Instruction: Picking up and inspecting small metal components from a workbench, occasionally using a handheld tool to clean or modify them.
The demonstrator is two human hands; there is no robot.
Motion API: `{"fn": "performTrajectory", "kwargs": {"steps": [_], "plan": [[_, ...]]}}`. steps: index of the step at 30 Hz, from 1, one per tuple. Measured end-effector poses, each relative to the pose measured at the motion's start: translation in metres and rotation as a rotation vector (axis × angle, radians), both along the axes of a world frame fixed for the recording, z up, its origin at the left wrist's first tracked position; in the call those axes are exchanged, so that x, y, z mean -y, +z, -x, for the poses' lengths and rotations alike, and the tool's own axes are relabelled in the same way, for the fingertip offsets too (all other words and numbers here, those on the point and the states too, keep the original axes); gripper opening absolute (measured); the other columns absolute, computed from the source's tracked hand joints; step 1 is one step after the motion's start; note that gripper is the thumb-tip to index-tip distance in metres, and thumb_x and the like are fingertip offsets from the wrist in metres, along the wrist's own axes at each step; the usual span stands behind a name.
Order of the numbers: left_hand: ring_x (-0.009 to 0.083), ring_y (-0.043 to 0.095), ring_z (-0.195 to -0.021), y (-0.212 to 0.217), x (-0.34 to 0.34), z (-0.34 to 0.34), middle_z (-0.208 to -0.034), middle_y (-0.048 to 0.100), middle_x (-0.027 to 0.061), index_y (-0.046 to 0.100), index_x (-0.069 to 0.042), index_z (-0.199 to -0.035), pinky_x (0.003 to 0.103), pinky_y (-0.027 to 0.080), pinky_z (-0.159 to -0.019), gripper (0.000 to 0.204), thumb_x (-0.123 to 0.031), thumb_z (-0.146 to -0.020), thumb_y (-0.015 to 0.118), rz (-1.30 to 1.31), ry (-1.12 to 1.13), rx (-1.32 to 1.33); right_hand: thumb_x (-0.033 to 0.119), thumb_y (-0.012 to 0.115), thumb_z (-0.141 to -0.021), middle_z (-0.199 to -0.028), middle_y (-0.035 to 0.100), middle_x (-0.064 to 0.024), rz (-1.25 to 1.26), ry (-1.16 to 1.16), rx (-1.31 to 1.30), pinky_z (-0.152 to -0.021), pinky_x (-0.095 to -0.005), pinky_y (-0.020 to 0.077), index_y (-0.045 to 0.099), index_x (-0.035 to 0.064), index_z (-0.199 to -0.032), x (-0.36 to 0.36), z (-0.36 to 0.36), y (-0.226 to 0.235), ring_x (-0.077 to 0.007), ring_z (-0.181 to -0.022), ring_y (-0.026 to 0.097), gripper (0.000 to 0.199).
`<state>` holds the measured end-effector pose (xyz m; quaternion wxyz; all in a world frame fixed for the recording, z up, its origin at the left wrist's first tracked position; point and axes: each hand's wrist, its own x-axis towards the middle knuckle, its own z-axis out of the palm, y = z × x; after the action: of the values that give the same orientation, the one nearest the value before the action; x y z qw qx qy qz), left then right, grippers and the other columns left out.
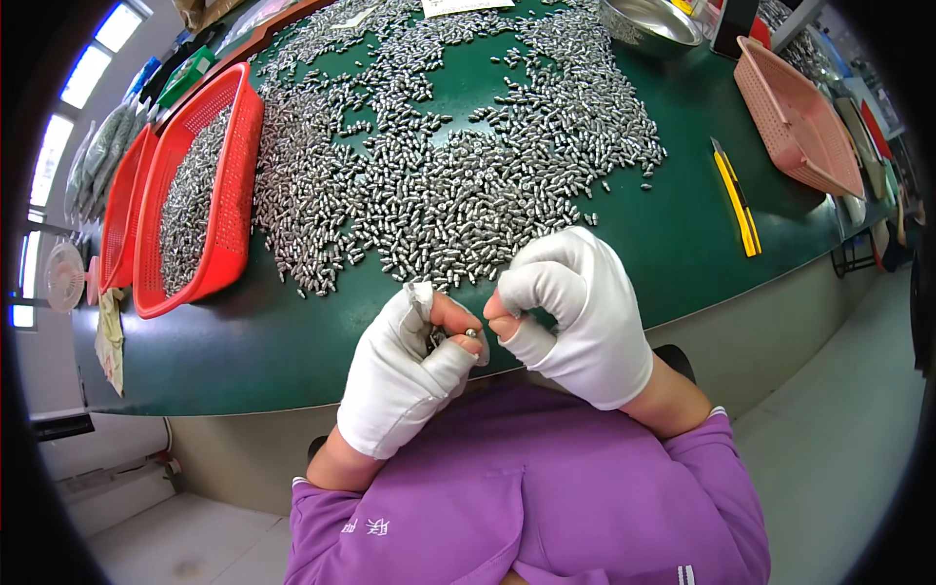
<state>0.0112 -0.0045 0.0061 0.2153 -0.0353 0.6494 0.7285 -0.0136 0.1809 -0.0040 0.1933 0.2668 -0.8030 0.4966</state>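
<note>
A wide spread of small silvery metal fittings (pixel 468 200) covers much of the green table in front of me. My left hand (pixel 405 366), in a white glove with bare fingertips, is closed near the table's front edge. A small metal fitting (pixel 472 332) pokes out between its thumb and forefinger, and more metal shows inside the curled fingers. Just to its right, my right hand (pixel 577 322), gloved the same way, has thumb and forefinger pinched together. Its fingertips point at the held fitting, a small gap apart. Whatever sits in that pinch, if anything, is hidden.
At the left stands a red plastic basket (pixel 249 146) filled with fittings, beside another red basket (pixel 122 210). A yellow utility knife (pixel 738 200) and a pink basket (pixel 799 122) lie to the right. A metal bowl (pixel 655 18) stands at the back. The green table (pixel 283 375) has a curved-looking front edge.
</note>
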Motion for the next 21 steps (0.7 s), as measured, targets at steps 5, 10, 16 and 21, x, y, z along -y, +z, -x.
{"fn": "performTrajectory", "kwargs": {"steps": [5, 10, 16, 21], "plan": [[0.0039, 0.048, -0.061, -0.0011, -0.0024, -0.0003, -0.081, 0.061, 0.0012, 0.055, -0.004, -0.093, 0.019, 0.039, -0.053, 0.01, -0.003, -0.089, 0.064, 0.039, 0.013, -0.082, 0.008, 0.079, -0.064, -0.075, 0.062, -0.0046, 0.003, 0.125, 0.065, -0.062, -0.038, 0.0464, 0.065, 0.0107, -0.078, -0.0002, -0.0002, 0.0019, -0.0252, -0.07, 0.059, 0.019], [0.0037, 0.048, -0.062, 0.0011, 0.0021, 0.0013, -0.081, 0.061, 0.0015, 0.055, -0.004, -0.094, 0.019, 0.039, -0.052, 0.01, -0.006, -0.091, 0.064, -0.028, -0.014, 0.016, 0.008, 0.078, -0.065, -0.078, 0.062, -0.0037, -0.046, 0.099, 0.038, -0.065, -0.0381, 0.0467, 0.065, 0.0102, -0.079, -0.0002, -0.0003, 0.0019, -0.0256, -0.073, 0.06, 0.019], [0.0036, 0.047, -0.058, -0.0002, 0.0025, 0.0006, -0.08, 0.061, 0.0024, 0.054, -0.004, -0.095, 0.018, 0.038, -0.05, 0.007, -0.007, -0.094, 0.061, -0.083, -0.018, 0.023, 0.01, 0.076, -0.069, -0.083, 0.062, -0.0035, -0.075, 0.083, 0.092, -0.073, -0.0375, 0.0457, 0.064, 0.0104, -0.078, 0.0001, -0.0027, 0.0005, -0.0256, -0.08, 0.058, 0.015], [0.0033, 0.045, -0.055, 0.0016, 0.0035, 0.0015, -0.079, 0.06, 0.0025, 0.054, -0.005, -0.097, 0.018, 0.035, -0.048, 0.006, -0.009, -0.095, 0.058, -0.066, -0.04, 0.041, 0.011, 0.074, -0.07, -0.084, 0.061, -0.0047, -0.078, 0.054, 0.083, -0.074, -0.0376, 0.0454, 0.063, 0.0105, -0.079, 0.0032, -0.0022, -0.004, -0.0261, -0.081, 0.058, 0.014]]}}
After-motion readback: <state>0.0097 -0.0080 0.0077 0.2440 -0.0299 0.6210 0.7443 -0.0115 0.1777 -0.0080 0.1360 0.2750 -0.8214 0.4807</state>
